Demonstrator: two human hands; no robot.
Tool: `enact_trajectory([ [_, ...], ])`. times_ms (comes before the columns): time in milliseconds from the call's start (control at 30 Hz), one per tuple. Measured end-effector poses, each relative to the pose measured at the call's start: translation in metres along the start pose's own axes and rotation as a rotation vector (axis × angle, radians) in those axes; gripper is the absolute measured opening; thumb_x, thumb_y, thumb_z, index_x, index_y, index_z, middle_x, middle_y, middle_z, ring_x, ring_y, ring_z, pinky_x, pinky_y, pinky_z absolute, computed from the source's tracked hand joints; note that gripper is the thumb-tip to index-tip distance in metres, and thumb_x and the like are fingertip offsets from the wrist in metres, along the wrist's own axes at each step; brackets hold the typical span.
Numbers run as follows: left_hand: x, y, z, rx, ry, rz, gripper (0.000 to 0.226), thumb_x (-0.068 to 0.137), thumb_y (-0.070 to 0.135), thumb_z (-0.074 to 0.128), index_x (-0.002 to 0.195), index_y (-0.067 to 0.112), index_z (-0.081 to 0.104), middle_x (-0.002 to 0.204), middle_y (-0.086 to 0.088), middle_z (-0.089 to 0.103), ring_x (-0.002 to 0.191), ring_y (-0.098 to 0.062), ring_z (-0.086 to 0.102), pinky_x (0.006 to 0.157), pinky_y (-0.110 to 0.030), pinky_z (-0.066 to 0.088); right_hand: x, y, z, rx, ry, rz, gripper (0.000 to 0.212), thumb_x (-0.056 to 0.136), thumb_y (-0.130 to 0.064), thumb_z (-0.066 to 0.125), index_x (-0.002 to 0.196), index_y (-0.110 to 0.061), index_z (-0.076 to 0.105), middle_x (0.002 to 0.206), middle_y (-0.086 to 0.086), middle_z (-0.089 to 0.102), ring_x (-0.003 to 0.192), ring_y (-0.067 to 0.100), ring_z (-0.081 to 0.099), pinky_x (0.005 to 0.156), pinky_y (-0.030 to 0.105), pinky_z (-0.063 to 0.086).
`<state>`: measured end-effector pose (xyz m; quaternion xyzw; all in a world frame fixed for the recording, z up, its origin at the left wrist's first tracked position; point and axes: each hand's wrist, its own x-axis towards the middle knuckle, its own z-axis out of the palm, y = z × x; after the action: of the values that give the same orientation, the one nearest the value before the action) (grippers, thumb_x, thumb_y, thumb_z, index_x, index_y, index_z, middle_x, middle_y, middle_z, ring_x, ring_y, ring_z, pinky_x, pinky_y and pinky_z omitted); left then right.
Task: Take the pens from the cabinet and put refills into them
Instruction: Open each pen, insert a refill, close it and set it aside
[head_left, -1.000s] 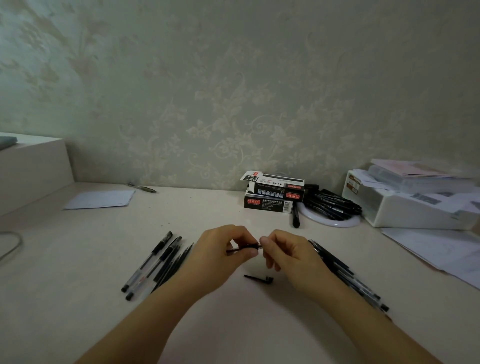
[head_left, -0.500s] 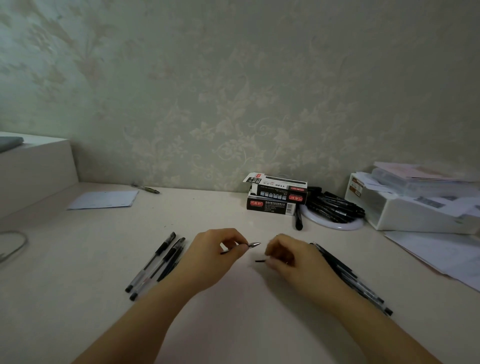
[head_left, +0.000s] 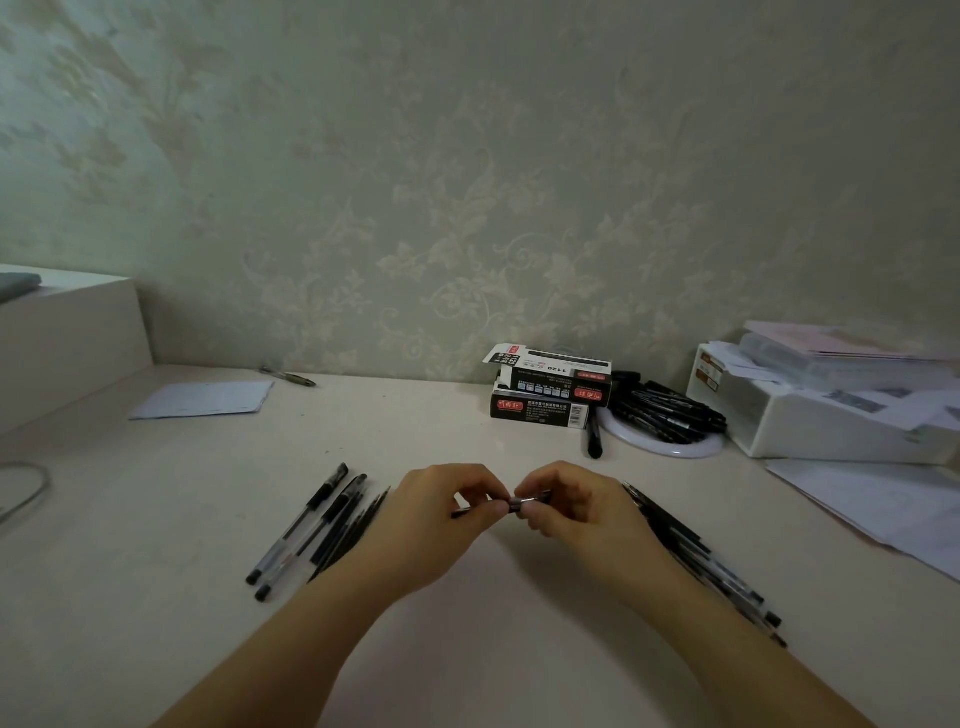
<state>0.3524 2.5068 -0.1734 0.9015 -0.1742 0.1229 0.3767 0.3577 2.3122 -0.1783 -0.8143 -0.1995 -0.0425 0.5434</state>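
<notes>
Over the desk (head_left: 467, 649), the left hand (head_left: 441, 512) pinched a refill (head_left: 465, 512) while the right hand (head_left: 571, 512) pinched the pen tip (head_left: 524, 501), seemingly to join them. Finished-looking pens (head_left: 306, 530) lay left, others (head_left: 696, 556) right, probably as sorted piles.

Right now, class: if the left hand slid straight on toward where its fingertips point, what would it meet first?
The left hand points at the right hand across the pen part both pinch. It would meet that hand's fingers almost at once; depth looks level.

pens (head_left: 306, 530) left, boxes (head_left: 545, 387) behind hands (head_left: 519, 506)
</notes>
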Motion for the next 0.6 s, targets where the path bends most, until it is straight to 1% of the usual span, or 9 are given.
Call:
enact_trajectory([
  [133,0.0006,0.0014,0.0025,-0.03,0.021,-0.003,0.006,0.087,0.035,0.066,0.084,0.039,0.069,0.08,0.018,0.067,0.06,0.012,0.054,0.056,-0.004,0.038,0.0007,0.001,-0.0007,0.089,0.018,0.016,0.014,0.086,-0.007,0.073,0.092,-0.019,0.074,0.084,-0.002,0.075,0.078,0.01,0.07,0.073,0.017,0.054],
  [300,0.001,0.005,0.0036,-0.016,0.028,0.022,0.006,0.088,0.031,0.066,0.086,0.034,0.072,0.079,0.017,0.067,0.061,0.011,0.052,0.058,-0.005,0.038,0.0011,-0.0003,-0.0013,0.129,0.011,0.017,0.012,0.084,-0.005,0.073,0.093,-0.014,0.075,0.083,0.004,0.075,0.078,0.015,0.07,0.074,0.019,0.055],
  [400,0.0018,0.0067,0.0018,-0.007,0.042,0.034,0.007,0.088,0.03,0.066,0.086,0.032,0.072,0.079,0.018,0.066,0.063,0.013,0.051,0.059,-0.003,0.036,0.0025,-0.0014,-0.0006,0.144,0.021,0.019,0.011,0.084,-0.006,0.074,0.093,-0.014,0.075,0.083,0.004,0.075,0.078,0.016,0.07,0.074,0.018,0.055],
  [500,0.0016,0.0079,0.0011,0.001,0.048,0.039,0.008,0.088,0.03,0.066,0.084,0.034,0.071,0.078,0.018,0.065,0.065,0.012,0.051,0.06,-0.004,0.036,0.0033,-0.0019,-0.0007,0.142,0.015,0.018,0.012,0.084,-0.007,0.074,0.092,-0.016,0.075,0.084,0.005,0.075,0.082,0.023,0.07,0.076,0.022,0.056],
  [600,0.0017,0.0086,0.0009,0.018,0.044,0.039,0.008,0.088,0.03,0.065,0.084,0.035,0.071,0.077,0.019,0.065,0.066,0.012,0.052,0.06,-0.005,0.036,0.0028,-0.0017,-0.0015,0.139,0.007,0.024,0.013,0.084,-0.009,0.074,0.092,-0.019,0.076,0.084,0.004,0.075,0.083,0.024,0.07,0.078,0.023,0.057],
])
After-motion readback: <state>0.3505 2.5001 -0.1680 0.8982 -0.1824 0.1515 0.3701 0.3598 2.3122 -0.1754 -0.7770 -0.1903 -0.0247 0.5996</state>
